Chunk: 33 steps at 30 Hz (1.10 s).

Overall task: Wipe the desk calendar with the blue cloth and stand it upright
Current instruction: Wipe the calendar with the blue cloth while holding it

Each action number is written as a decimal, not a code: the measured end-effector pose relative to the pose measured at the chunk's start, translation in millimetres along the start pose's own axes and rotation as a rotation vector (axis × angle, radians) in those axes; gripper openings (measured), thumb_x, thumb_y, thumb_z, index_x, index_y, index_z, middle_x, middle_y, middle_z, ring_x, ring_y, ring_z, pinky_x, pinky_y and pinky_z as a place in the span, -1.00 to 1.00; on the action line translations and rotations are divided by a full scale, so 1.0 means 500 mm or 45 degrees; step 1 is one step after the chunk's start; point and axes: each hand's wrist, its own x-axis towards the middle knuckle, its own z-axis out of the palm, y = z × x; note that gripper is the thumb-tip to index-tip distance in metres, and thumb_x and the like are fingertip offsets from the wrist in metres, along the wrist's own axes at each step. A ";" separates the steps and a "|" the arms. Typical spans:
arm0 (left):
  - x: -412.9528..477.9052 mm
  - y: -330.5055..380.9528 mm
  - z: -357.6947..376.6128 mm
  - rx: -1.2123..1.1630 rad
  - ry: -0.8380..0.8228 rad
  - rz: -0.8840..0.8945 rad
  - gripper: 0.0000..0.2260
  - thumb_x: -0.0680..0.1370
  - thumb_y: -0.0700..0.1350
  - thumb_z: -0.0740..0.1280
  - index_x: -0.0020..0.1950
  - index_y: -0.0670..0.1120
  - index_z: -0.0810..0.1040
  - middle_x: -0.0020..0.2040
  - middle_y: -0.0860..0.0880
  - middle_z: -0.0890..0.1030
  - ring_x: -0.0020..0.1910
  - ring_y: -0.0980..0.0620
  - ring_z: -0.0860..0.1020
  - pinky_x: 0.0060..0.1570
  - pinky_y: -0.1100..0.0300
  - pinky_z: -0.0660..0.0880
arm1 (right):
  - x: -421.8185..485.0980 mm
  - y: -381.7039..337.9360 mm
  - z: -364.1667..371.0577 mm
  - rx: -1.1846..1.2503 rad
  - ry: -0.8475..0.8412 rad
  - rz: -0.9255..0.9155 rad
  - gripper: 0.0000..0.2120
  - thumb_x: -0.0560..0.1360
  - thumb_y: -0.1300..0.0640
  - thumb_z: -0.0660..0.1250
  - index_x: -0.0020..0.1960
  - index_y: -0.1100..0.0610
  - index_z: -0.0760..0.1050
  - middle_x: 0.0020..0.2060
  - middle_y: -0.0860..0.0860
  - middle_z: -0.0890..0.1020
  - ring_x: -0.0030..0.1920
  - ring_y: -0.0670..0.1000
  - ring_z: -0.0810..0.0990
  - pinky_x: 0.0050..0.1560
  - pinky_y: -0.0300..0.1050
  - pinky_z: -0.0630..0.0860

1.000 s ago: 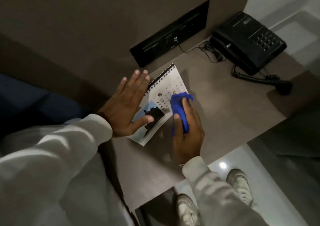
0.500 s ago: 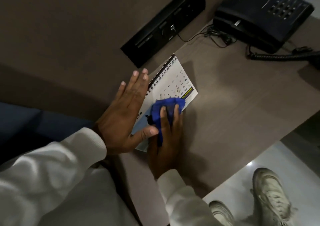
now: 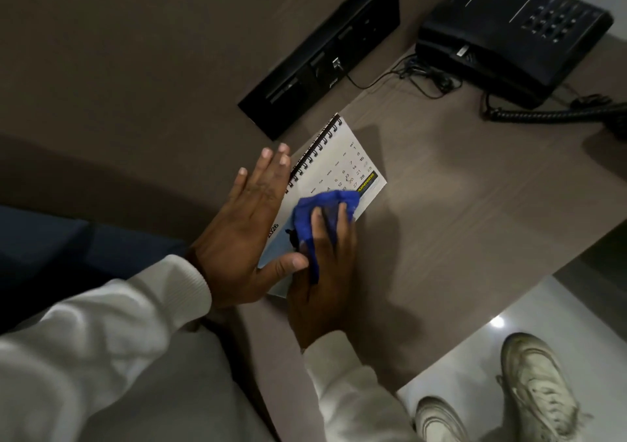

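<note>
The brown worktop [image 3: 458, 231] fills the middle of the frame, with a black phone [image 3: 509, 31] at upper right. At centre the calendar [image 3: 339, 167] lies flat, spiral edge toward the upper left. It looks light, stiff and prone to sliding, so the bound edge seems the best place to lift it. The left hand [image 3: 247, 234] lies spread flat on its left side, thumb pinning the lower corner. The right hand [image 3: 325, 272] presses the soft, bunched blue cloth [image 3: 319, 217] onto the page, fingers curled over it.
</note>
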 end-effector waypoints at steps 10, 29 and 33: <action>-0.003 0.006 -0.005 0.050 -0.003 0.002 -0.07 0.43 0.46 -0.09 0.55 -0.16 -0.22 0.60 -0.12 -0.18 0.59 -0.04 -0.22 0.54 -0.18 -0.14 | -0.001 0.002 0.005 -0.032 0.016 0.124 -0.42 0.56 0.30 0.34 0.49 0.04 0.21 0.56 0.19 0.20 0.59 0.20 0.10 0.58 0.10 0.11; -0.006 -0.001 -0.004 0.087 -0.024 0.048 -0.06 0.45 0.45 -0.05 0.56 -0.19 -0.21 0.60 -0.15 -0.18 0.59 -0.05 -0.21 0.54 -0.16 -0.13 | 0.092 -0.027 -0.004 0.110 0.028 0.026 -0.54 0.60 0.26 0.28 0.47 0.10 0.31 0.52 0.26 0.28 0.57 0.25 0.15 0.57 0.19 0.14; -0.007 0.002 -0.006 0.075 -0.013 0.044 -0.04 0.43 0.46 -0.05 0.56 -0.21 -0.18 0.61 -0.15 -0.18 0.59 -0.05 -0.22 0.55 -0.13 -0.16 | 0.117 -0.018 -0.004 0.144 0.214 0.215 -0.55 0.61 0.11 0.13 0.50 0.07 0.25 0.57 0.16 0.19 0.59 0.16 0.11 0.60 0.00 0.05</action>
